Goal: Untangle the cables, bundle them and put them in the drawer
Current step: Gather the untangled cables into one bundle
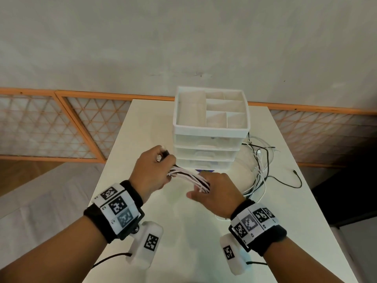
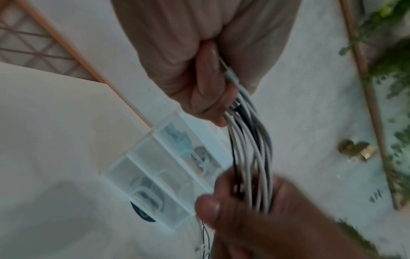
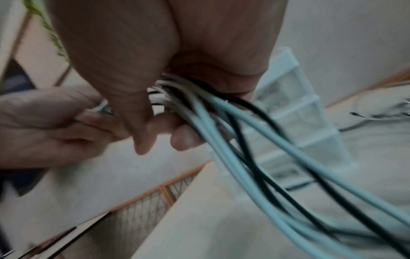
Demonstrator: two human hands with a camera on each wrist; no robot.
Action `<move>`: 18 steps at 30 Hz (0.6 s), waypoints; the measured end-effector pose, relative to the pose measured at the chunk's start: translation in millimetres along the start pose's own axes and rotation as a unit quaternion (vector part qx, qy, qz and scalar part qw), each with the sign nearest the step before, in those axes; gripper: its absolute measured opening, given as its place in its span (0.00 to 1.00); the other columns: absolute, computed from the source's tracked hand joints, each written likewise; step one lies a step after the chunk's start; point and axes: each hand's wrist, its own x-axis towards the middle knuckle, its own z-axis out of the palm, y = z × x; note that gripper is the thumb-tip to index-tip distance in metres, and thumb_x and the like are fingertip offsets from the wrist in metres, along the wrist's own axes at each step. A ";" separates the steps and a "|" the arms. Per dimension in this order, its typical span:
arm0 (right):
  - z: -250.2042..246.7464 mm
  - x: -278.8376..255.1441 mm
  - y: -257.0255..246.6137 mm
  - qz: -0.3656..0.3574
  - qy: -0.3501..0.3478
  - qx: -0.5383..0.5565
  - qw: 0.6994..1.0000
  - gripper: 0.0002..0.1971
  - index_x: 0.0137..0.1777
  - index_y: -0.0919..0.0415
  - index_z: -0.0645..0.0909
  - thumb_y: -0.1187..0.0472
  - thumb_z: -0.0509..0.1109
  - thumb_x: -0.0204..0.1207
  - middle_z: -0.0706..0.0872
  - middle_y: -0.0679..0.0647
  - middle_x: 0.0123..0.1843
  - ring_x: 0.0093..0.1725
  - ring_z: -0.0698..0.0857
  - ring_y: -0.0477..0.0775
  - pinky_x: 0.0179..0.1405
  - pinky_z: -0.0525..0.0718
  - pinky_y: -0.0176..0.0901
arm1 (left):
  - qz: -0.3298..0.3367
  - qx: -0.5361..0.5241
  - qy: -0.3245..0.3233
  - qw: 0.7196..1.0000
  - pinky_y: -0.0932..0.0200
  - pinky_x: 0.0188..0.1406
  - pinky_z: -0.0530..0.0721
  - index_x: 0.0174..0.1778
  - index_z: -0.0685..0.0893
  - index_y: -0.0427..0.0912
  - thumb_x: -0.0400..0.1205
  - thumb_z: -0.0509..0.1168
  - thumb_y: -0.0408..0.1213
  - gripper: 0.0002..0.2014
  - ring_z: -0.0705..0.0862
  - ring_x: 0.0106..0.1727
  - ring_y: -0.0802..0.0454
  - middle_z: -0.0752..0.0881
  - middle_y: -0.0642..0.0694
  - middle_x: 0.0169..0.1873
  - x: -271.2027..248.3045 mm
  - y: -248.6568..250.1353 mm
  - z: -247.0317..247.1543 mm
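A bundle of white and black cables (image 1: 188, 176) stretches between both hands above the white table (image 1: 155, 231), just in front of the drawer unit (image 1: 206, 154). My left hand (image 1: 154, 171) grips one end in a fist, plug ends sticking out at the top. My right hand (image 1: 212, 193) curls its fingers round the same strands (image 3: 221, 126) a little lower. From there the cables trail right into a loose tangle (image 1: 261, 166) on the table. In the left wrist view the cables (image 2: 250, 140) run from my fist down into the other hand. All three drawers look closed.
The white drawer unit has an open divided tray on top (image 1: 212, 111) and stands at the table's far middle. A black cable end (image 1: 293, 180) lies toward the right edge. Orange lattice panels (image 1: 61, 127) line the wall behind. Bare table lies near me.
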 end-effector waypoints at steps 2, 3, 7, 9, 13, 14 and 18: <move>-3.2 -0.8 17.0 0.040 0.025 0.015 0.999 0.18 0.31 0.52 0.78 0.41 0.74 0.75 0.82 0.43 0.25 0.28 0.78 0.42 0.35 0.80 0.42 | -0.053 -0.023 0.000 0.998 0.66 0.16 0.60 0.34 0.74 0.39 0.79 0.62 0.30 0.08 0.68 0.21 0.47 0.80 0.36 0.27 4.8 -1.4 -10.5; -5.9 -1.4 21.8 0.054 0.050 0.026 0.997 0.19 0.27 0.48 0.76 0.43 0.74 0.77 0.81 0.39 0.22 0.26 0.78 0.40 0.31 0.75 0.34 | -0.093 -0.027 -0.021 0.995 0.65 0.15 0.64 0.36 0.78 0.35 0.80 0.61 0.31 0.08 0.71 0.20 0.49 0.82 0.35 0.30 6.0 -4.0 -15.6; -13.7 -1.5 20.1 0.037 0.110 0.071 0.991 0.22 0.23 0.45 0.75 0.53 0.76 0.78 0.77 0.36 0.18 0.22 0.76 0.39 0.25 0.70 0.27 | -0.191 0.143 -0.060 0.969 0.50 0.45 0.87 0.67 0.76 0.33 0.85 0.62 0.55 0.27 0.87 0.47 0.42 0.86 0.38 0.55 10.7 -24.8 -22.8; -12.1 2.7 17.0 0.025 0.093 0.078 0.992 0.18 0.25 0.55 0.80 0.56 0.77 0.76 0.74 0.42 0.18 0.21 0.72 0.43 0.24 0.69 0.30 | -0.071 0.259 -0.026 0.963 0.51 0.64 0.79 0.73 0.72 0.42 0.83 0.58 0.62 0.31 0.82 0.64 0.44 0.82 0.43 0.66 9.9 -20.1 -17.4; -9.3 10.4 3.5 -0.012 0.100 0.077 0.992 0.14 0.29 0.65 0.82 0.59 0.76 0.73 0.80 0.51 0.23 0.23 0.74 0.47 0.25 0.72 0.35 | 0.114 0.222 -0.135 0.959 0.56 0.62 0.79 0.59 0.82 0.52 0.77 0.51 0.74 0.32 0.86 0.58 0.53 0.89 0.52 0.55 -1.5 7.4 18.7; -10.8 11.1 -2.4 -0.028 0.111 0.083 0.990 0.12 0.29 0.61 0.83 0.60 0.76 0.72 0.83 0.50 0.24 0.25 0.78 0.48 0.26 0.75 0.36 | 0.118 0.230 -0.159 0.953 0.55 0.57 0.83 0.53 0.84 0.50 0.77 0.49 0.75 0.33 0.88 0.50 0.55 0.90 0.52 0.47 -3.7 8.2 28.2; -26.3 10.9 -11.4 -0.057 0.122 0.173 0.976 0.10 0.41 0.51 0.80 0.63 0.80 0.70 0.88 0.50 0.31 0.31 0.86 0.49 0.31 0.83 0.40 | 0.146 0.278 -0.103 0.944 0.55 0.39 0.80 0.37 0.84 0.37 0.81 0.50 0.68 0.36 0.83 0.32 0.48 0.86 0.44 0.28 -3.9 9.6 41.3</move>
